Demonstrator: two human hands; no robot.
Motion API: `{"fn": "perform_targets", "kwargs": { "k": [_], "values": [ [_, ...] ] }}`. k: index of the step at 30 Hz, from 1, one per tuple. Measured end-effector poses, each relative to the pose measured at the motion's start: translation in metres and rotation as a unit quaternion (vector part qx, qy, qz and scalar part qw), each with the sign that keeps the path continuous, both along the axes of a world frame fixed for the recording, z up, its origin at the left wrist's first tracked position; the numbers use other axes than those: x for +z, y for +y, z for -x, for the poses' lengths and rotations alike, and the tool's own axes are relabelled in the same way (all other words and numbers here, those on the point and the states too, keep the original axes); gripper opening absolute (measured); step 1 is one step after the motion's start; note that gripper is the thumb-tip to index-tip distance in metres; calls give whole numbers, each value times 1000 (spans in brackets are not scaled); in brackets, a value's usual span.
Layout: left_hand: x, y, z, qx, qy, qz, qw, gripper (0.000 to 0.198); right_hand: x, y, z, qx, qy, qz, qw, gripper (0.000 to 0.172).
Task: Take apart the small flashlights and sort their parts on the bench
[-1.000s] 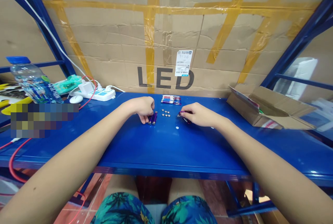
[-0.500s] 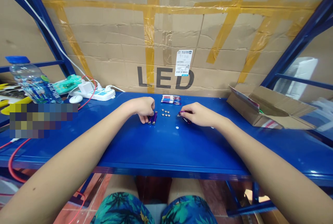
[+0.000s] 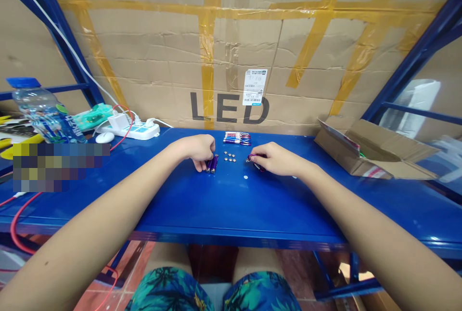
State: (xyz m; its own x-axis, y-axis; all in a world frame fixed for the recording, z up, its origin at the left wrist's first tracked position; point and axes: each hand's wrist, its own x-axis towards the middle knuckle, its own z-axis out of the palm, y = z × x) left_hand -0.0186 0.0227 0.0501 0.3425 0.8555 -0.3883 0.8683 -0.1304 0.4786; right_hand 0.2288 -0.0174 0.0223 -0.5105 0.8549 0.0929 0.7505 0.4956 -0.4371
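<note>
My left hand [image 3: 200, 151] is closed, fingers curled down over short purple metal tubes [image 3: 214, 164] with silvery ends. The tubes lie side by side on the blue table, partly covered by the fingers. To the right, my right hand [image 3: 276, 158] pinches a purple piece with a silver tip [image 3: 249, 159]; the fingers hide most of it. Between the hands, several small round silver pieces [image 3: 230, 160] like button cells sit in two rows. Behind them lies a row of slim shiny tubes [image 3: 237, 138] in purple, blue, red and silver.
An open cardboard box [image 3: 375, 152] stands at the right. At the left are a water bottle [image 3: 46, 113], a white power strip [image 3: 139, 130] with plugs, and a red cable [image 3: 16, 229]. A large taped carton [image 3: 162, 60] walls off the back. A white dot [image 3: 246, 177] marks the table.
</note>
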Motion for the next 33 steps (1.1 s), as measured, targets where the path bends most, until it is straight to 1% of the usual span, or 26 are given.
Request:
{"fn": "perform_targets", "kwargs": {
  "k": [5, 9, 14, 21, 23, 24, 25, 27, 28, 29, 31, 33],
  "values": [
    [1, -1, 0, 3, -11, 7, 1000, 57, 1, 0, 0, 0, 3, 2, 1000, 29],
    [1, -2, 1, 7, 0, 4, 1000, 57, 1, 0, 0, -2, 4, 5, 1000, 29],
    [1, 0, 2, 3, -10, 11, 1000, 60, 0, 0, 0, -3, 7, 5, 1000, 28],
    [3, -1, 2, 9, 18, 7, 1000, 56, 0, 0, 0, -4, 5, 8, 1000, 29],
    [2, 1, 3, 4, 23, -21, 1000, 51, 0, 0, 0, -3, 11, 8, 1000, 29],
    [1, 2, 4, -1, 23, -62, 998, 46, 0, -1, 1, -3, 17, 8, 1000, 29],
    [1, 3, 3, -10, 16, -118, 993, 39, 0, -1, 1, -4, 27, 9, 1000, 29],
    [-2, 3, 0, -49, -28, -239, 969, 24, -1, -2, 3, -7, 65, 24, 998, 30],
    [-4, 2, -3, -77, -69, -277, 955, 19, -1, -2, 5, -7, 91, 35, 995, 30],
    [-7, 0, -7, -110, -118, -292, 943, 18, -1, -3, 6, -4, 117, 47, 992, 31],
    [-14, -5, -17, -165, -219, -265, 924, 22, -1, -4, 9, 7, 163, 64, 985, 31],
    [-21, -10, -27, -176, -282, -247, 910, 23, -1, -4, 11, 14, 190, 73, 979, 31]
  ]
}}
